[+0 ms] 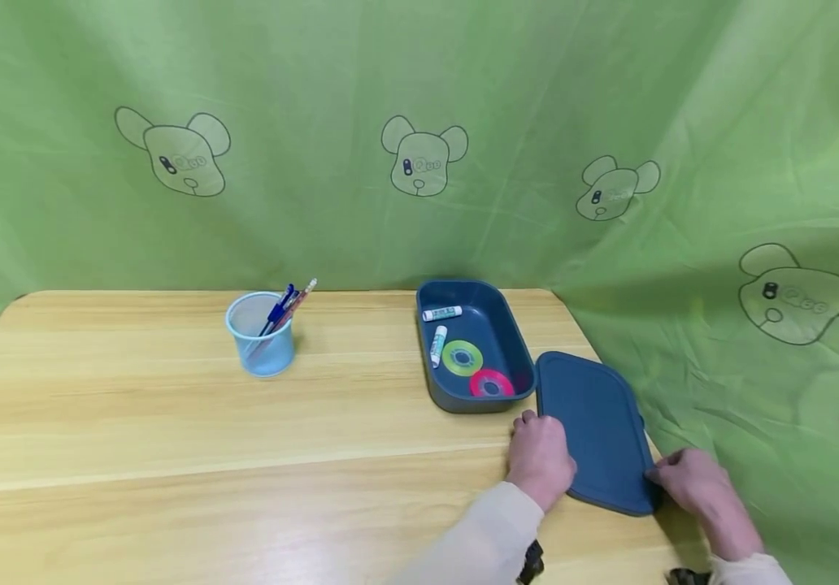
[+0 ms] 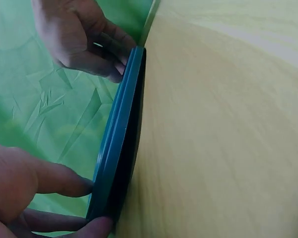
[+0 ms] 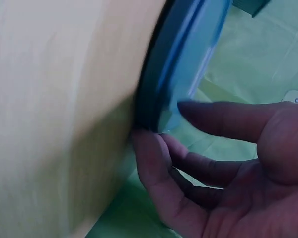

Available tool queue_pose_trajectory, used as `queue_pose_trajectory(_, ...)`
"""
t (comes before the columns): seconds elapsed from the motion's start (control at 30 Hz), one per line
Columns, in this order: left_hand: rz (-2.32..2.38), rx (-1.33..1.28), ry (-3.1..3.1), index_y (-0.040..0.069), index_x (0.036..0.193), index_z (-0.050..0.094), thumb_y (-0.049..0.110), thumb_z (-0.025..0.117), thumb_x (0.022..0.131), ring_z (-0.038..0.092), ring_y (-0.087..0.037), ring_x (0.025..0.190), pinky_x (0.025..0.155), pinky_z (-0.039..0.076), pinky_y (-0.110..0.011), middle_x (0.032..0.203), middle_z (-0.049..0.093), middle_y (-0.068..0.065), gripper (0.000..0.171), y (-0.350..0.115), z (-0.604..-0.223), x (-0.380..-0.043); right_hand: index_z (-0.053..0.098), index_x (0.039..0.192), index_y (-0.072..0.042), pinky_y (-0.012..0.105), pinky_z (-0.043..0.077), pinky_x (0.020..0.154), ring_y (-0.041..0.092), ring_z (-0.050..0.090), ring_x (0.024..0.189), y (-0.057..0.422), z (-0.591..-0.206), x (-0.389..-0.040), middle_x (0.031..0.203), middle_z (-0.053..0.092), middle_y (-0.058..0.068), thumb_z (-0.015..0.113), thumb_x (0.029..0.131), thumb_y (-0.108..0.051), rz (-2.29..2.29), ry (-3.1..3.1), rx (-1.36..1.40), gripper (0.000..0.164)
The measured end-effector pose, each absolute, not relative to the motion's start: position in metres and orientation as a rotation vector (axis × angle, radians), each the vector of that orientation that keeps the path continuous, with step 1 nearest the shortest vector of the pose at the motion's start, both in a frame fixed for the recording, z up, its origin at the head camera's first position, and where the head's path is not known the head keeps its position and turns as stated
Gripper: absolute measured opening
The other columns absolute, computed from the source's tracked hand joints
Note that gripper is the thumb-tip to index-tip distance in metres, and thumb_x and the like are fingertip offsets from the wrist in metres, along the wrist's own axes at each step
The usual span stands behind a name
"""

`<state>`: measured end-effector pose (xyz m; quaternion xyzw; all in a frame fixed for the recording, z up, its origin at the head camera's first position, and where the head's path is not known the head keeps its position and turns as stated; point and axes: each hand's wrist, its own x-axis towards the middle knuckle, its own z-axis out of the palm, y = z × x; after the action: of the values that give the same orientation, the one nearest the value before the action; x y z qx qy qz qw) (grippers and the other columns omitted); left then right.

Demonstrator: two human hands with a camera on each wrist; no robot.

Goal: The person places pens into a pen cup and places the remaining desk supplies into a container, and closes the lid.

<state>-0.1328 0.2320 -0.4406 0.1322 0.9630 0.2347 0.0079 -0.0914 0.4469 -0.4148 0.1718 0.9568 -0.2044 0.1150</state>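
Note:
A dark blue lid (image 1: 598, 435) lies at the right edge of the table, tilted slightly up from the wood in the left wrist view. My left hand (image 1: 540, 457) pinches the lid's left edge between thumb and fingers. At the near right corner, my right hand (image 1: 696, 483) holds the rim, its thumb above and its fingertips at the underside. Just beyond the lid stands a dark blue open box (image 1: 489, 325). Inside it are two small white tubes (image 1: 442, 314), a green ring-shaped roll (image 1: 462, 357) and a pink ring-shaped roll (image 1: 491, 383).
A light blue mesh cup (image 1: 262, 345) with several pens (image 1: 284, 309) stands at the back, left of the box. Green cloth (image 1: 317, 203) with printed mouse-like heads hangs behind and along the right side of the wooden table (image 1: 171, 439).

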Motion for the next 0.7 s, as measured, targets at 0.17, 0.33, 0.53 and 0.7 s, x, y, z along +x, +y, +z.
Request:
queue_pose_trajectory(0.17,0.916,0.364,2.97,0.01,0.082,0.074,0.025,0.083,0.075,0.058,-0.015,0.087,0.077,0.051,-0.021,0.09,0.061,-0.004,0.018,0.227,-0.442,-0.135,0.071,0.092,0.007,0.031,0.046,0.061,0.02,0.058,0.071,0.453,-0.419,-0.089,0.077,0.066,0.006,0.071,0.086,-0.025,-0.811,2.747,0.571,0.032)
queue_pose_trajectory(0.33,0.975,0.347,2.952,0.008,0.08,0.074,0.021,0.083,0.075,0.058,-0.014,0.088,0.079,0.051,-0.021,0.089,0.061,-0.003,0.016,0.223,-0.441,-0.136,0.07,0.092,0.008,0.027,0.049,0.063,0.018,0.059,0.072,0.456,-0.425,-0.09,0.084,0.066,0.006,0.072,0.088,-0.02,-1.051,2.652,0.608,0.028)
queue_pose_trajectory(0.53,1.044,0.317,2.929,0.007,0.077,0.073,0.017,0.083,0.073,0.058,-0.013,0.087,0.078,0.051,-0.021,0.088,0.06,-0.002,0.015,0.222,-0.441,-0.136,0.065,0.098,0.013,0.035,0.05,0.072,0.03,0.06,0.083,0.456,-0.422,-0.092,0.09,0.065,0.016,0.068,0.091,-0.02,-1.031,2.667,0.565,0.035)
queue_pose_trajectory(0.7,1.194,0.265,2.841,0.004,0.075,0.07,0.013,0.081,0.074,0.058,-0.013,0.082,0.075,0.052,-0.022,0.086,0.057,-0.002,0.014,0.221,-0.439,-0.133,0.063,0.105,0.014,0.038,0.051,0.075,0.036,0.059,0.093,0.462,-0.413,-0.09,0.102,0.062,0.027,0.069,0.091,-0.027,-0.959,2.705,0.563,0.044)
